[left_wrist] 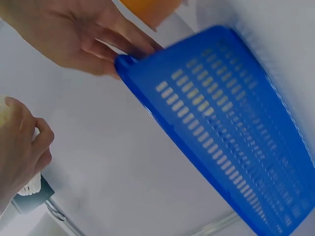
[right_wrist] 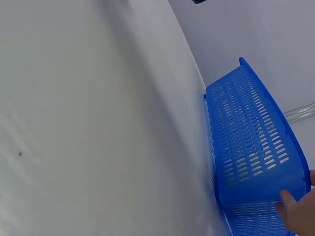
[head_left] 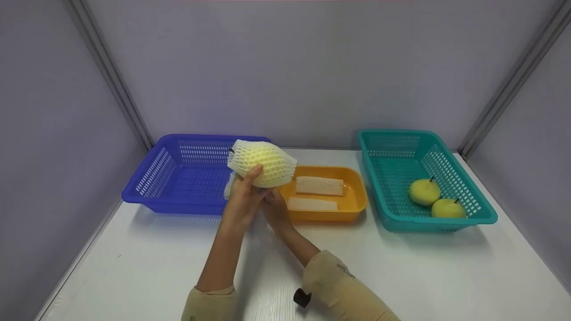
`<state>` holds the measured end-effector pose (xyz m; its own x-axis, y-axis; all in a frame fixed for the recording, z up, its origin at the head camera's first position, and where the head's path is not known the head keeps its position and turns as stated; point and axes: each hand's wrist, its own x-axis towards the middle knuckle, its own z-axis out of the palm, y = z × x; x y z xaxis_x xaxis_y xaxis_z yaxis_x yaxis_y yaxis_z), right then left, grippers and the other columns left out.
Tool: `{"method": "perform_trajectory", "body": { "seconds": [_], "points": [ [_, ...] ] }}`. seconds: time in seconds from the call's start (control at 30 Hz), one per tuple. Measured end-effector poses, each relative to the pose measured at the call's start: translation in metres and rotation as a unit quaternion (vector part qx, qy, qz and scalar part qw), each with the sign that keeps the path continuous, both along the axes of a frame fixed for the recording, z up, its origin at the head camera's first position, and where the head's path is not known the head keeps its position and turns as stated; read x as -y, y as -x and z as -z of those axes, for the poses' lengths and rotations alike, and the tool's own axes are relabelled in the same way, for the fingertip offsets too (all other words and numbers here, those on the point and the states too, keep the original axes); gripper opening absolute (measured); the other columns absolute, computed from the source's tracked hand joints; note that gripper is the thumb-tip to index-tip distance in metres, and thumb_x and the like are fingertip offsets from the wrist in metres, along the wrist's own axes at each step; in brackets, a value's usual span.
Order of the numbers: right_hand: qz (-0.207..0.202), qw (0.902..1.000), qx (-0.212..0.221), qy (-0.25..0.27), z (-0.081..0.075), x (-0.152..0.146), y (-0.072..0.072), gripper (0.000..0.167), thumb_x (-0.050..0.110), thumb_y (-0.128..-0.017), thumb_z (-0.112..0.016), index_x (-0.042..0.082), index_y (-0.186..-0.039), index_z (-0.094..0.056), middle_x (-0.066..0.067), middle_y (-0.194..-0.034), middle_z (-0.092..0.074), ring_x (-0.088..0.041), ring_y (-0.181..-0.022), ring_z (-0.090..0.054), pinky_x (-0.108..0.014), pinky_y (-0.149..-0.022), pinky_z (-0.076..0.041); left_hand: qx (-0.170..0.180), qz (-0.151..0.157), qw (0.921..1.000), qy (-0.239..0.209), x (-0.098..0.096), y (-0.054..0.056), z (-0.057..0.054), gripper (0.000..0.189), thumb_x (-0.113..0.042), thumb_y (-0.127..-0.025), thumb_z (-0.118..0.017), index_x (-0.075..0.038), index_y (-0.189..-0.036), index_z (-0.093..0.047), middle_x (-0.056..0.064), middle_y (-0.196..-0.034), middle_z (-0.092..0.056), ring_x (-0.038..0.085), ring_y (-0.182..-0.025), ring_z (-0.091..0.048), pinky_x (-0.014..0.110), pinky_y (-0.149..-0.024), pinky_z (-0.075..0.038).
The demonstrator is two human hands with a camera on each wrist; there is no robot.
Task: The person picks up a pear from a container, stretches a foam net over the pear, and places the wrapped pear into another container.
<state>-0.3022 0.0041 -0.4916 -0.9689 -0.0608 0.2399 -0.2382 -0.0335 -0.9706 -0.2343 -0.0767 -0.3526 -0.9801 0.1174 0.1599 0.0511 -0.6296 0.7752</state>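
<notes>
My left hand [head_left: 243, 196] holds a yellow pear [head_left: 267, 167] in a white foam net, thumb across its near side, above the right end of the blue basket [head_left: 178, 207]. The net's ends stick out past the fruit, and a dark stem shows at the left. Lower down, my right hand [head_left: 276, 211] grips the basket's rim at its near right corner. In the left wrist view, the fingers of that right hand [left_wrist: 98, 37] reach over the corner, some tips hidden behind the wall. White netting [head_left: 229, 187] shows partly in the basket, below the held pear.
An orange tray [head_left: 330, 216] with two flat foam nets [head_left: 319, 185] stands right of the blue basket. Farther right, a teal basket [head_left: 388, 178] holds two bare pears [head_left: 424, 192]. Grey walls [head_left: 303, 67] enclose the white table [head_left: 134, 267] at the back and sides.
</notes>
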Motion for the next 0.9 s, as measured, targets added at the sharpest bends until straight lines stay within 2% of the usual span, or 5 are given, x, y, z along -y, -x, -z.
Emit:
{"method": "perform_trajectory", "body": {
  "seconds": [0.03,0.13,0.33,0.57,0.9],
  "points": [
    [0.019,0.9987,0.013,-0.045,-0.035,-0.001,-0.025,0.037,0.014,-0.088,-0.060,0.005,-0.123,-0.049,-0.011,-0.119,-0.055,-0.026,-0.110,-0.049,-0.037,-0.090,-0.041,0.003,-0.019,0.9998,0.007,0.003,0.004,-0.001,0.063,-0.018,-0.085,-0.060,-0.002,-0.134,-0.025,0.020,-0.126,-0.038,0.030,-0.117,-0.042,0.043,-0.098,-0.034],
    [0.017,0.9990,0.022,-0.035,-0.047,-0.001,-0.034,0.034,0.004,-0.087,-0.060,-0.004,-0.119,-0.049,-0.022,-0.124,-0.050,-0.035,-0.117,-0.045,-0.042,-0.093,-0.039,0.007,-0.077,0.9966,0.030,0.012,0.017,0.000,0.056,-0.012,-0.085,-0.059,0.000,-0.131,-0.030,0.019,-0.122,-0.042,0.030,-0.114,-0.045,0.040,-0.096,-0.037],
    [0.012,0.9991,0.032,-0.023,-0.035,0.001,-0.025,0.037,0.001,-0.086,-0.059,-0.005,-0.120,-0.048,-0.024,-0.126,-0.048,-0.036,-0.116,-0.046,-0.037,-0.089,-0.044,0.007,-0.188,0.9771,0.100,0.036,0.056,0.019,0.068,-0.020,-0.077,-0.073,-0.005,-0.128,-0.031,0.014,-0.113,-0.051,0.025,-0.101,-0.054,0.035,-0.088,-0.044],
    [0.000,0.9998,0.020,-0.002,-0.027,0.001,-0.019,0.039,0.001,-0.087,-0.058,-0.007,-0.123,-0.045,-0.026,-0.129,-0.044,-0.039,-0.120,-0.041,-0.037,-0.092,-0.042,0.083,-0.307,0.9198,0.229,0.056,0.074,0.013,0.080,-0.025,-0.076,-0.074,-0.001,-0.133,-0.024,0.015,-0.119,-0.047,0.024,-0.108,-0.049,0.032,-0.094,-0.037],
    [0.016,0.9993,0.031,-0.013,-0.026,0.003,-0.020,0.037,0.000,-0.086,-0.060,-0.004,-0.121,-0.048,-0.022,-0.128,-0.047,-0.035,-0.119,-0.044,-0.037,-0.092,-0.041,0.111,-0.367,0.8377,0.389,0.081,0.100,0.033,0.088,-0.037,-0.069,-0.077,-0.006,-0.135,-0.027,0.014,-0.123,-0.046,0.027,-0.111,-0.047,0.038,-0.091,-0.040]
  ]
}}
